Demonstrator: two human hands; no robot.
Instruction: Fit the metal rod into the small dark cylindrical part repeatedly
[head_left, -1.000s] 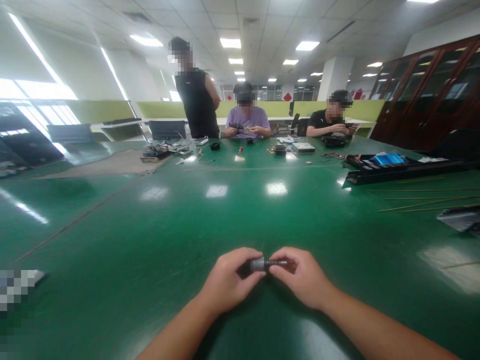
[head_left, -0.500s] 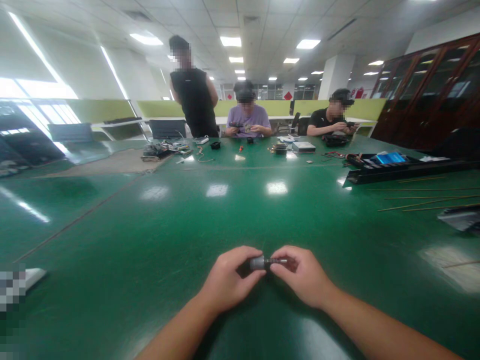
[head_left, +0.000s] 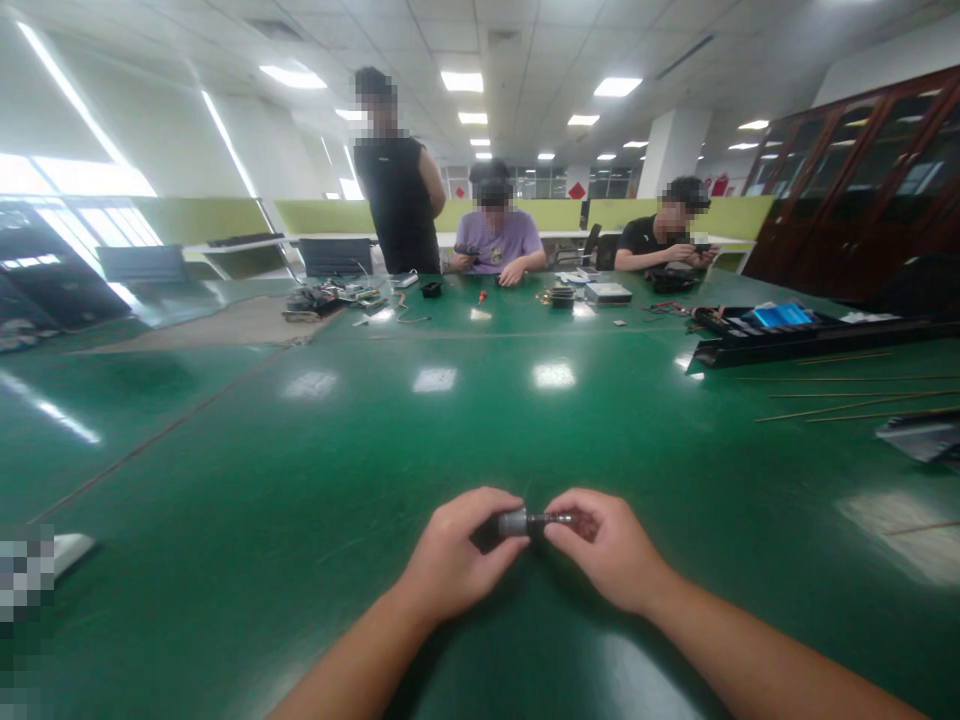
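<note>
One grey cylinder (head_left: 513, 522) with one dark, ridged shaft (head_left: 546, 518) lies sideways over the near part of the green bench (head_left: 420, 430), shaft pointing to three o'clock. The left hand (head_left: 459, 550) comes from seven o'clock, its grip closed around the cylinder between thumb and fingers. The right hand (head_left: 615, 550) comes from five o'clock, its grip narrowed to a small gap with the shaft's bright tip between thumb and forefinger; whether they press on it, I cannot tell.

The step in hand looks like handling the shaft end against a steadied cylinder. Any further move there would call for a firm left hold, both ends in line and light right fingertips.

Farther out, at nine o'clock, sits one pale object (head_left: 72, 552), partly blurred out. Towards two o'clock lie at least four thin rods (head_left: 847, 379) and, beyond them, one blue item (head_left: 781, 316) above a black rail (head_left: 787, 345). One flat pale box (head_left: 607, 294) is near one o'clock, one heap of parts (head_left: 330, 298) between ten and eleven. Three people are across the bench: one standing person (head_left: 397, 205) at eleven, two seated, at twelve and one.
</note>
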